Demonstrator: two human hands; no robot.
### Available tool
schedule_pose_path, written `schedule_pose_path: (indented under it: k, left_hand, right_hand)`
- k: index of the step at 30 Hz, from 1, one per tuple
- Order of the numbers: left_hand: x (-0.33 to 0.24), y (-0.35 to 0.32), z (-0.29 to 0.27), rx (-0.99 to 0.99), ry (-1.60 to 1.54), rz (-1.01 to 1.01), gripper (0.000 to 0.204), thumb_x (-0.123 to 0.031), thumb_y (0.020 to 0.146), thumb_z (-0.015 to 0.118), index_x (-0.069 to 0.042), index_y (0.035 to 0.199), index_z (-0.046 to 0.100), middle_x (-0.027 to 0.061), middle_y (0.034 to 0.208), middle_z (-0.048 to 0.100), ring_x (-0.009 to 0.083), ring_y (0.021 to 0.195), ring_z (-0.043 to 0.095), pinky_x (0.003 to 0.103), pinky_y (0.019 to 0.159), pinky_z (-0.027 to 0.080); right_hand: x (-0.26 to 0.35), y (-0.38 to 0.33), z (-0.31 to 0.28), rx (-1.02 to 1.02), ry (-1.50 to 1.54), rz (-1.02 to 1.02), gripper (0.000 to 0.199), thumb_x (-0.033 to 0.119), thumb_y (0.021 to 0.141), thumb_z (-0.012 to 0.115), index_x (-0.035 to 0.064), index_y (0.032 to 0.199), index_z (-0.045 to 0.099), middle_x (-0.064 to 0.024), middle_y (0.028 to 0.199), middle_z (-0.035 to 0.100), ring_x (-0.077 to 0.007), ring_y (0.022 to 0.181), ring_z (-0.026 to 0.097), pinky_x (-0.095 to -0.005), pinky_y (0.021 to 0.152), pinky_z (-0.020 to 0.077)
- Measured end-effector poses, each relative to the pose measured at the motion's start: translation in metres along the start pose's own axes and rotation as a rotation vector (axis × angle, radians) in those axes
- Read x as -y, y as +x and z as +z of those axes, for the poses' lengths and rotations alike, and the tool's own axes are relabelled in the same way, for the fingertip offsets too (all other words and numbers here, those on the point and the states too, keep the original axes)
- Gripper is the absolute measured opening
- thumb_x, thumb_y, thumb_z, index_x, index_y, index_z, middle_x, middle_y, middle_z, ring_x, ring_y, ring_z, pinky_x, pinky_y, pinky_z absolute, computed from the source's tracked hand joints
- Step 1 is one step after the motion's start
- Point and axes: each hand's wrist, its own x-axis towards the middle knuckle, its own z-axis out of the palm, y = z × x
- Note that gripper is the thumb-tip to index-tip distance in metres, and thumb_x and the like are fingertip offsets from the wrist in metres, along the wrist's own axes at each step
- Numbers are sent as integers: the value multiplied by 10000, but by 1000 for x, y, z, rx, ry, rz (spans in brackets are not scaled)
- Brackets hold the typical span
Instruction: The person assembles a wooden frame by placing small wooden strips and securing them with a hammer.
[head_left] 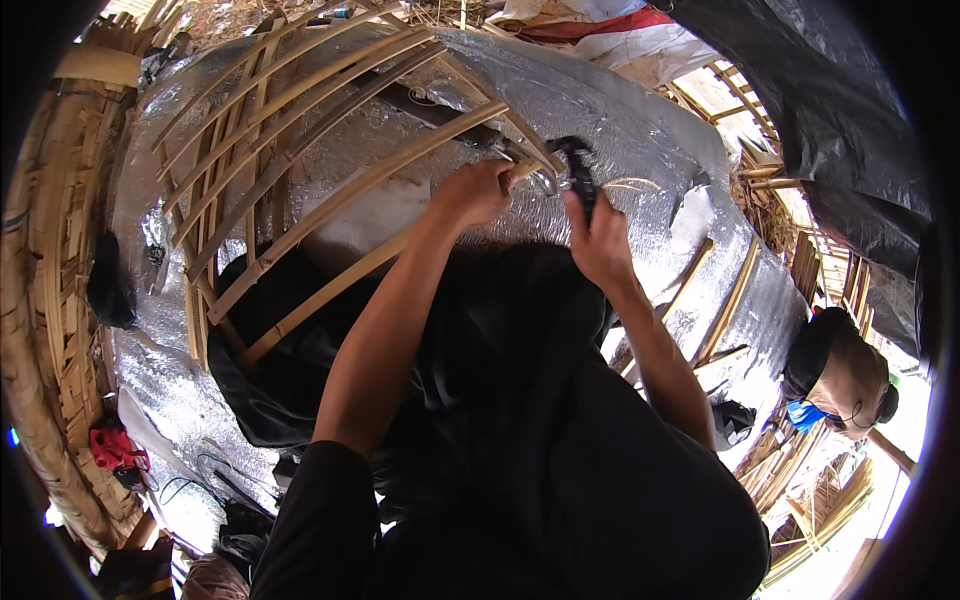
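A frame of split bamboo slats (355, 192) lies over my lap and the silvery sheet, its slats crossing a few end strips. My left hand (475, 195) is closed at the right end of one slat, where it meets an end strip (530, 138); the fingertips are partly hidden. My right hand (602, 242) grips a black hammer (580, 172) upright, its head just right of that corner. Beneath the frame lies a long dark bar-like object (425, 106). Shiny metal shows below the corner, too small to identify.
A crinkled silver sheet (640, 140) covers the ground. Loose bamboo strips (728, 300) lie to the right, near another person (840, 375). A bamboo wall (60, 300) stands at left, with a red item (118, 448) beside it. Black plastic sheeting (830, 90) hangs upper right.
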Motion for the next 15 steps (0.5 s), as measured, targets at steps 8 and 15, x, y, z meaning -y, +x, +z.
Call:
schedule_pose_path:
  k: [8, 15]
  left_hand:
    - [4, 0, 3, -11, -17, 22, 328, -283, 996, 542, -140, 1246, 698, 207, 1146, 722, 446, 1075, 671, 533, 923, 538]
    - [-3, 0, -2, 2, -5, -6, 330, -289, 1011, 555, -121, 1256, 699, 213, 1140, 721, 436, 1059, 678, 525, 907, 530]
  right_hand:
    - [0, 3, -1, 72, 8, 19, 444, 394, 1037, 603, -44, 969, 579, -298, 752, 664, -525, 778, 686, -572, 649, 526]
    - [-8, 6, 2, 20, -83, 45, 489, 414, 1036, 596, -74, 1006, 573, -307, 764, 668, -532, 783, 686, -563, 672, 550]
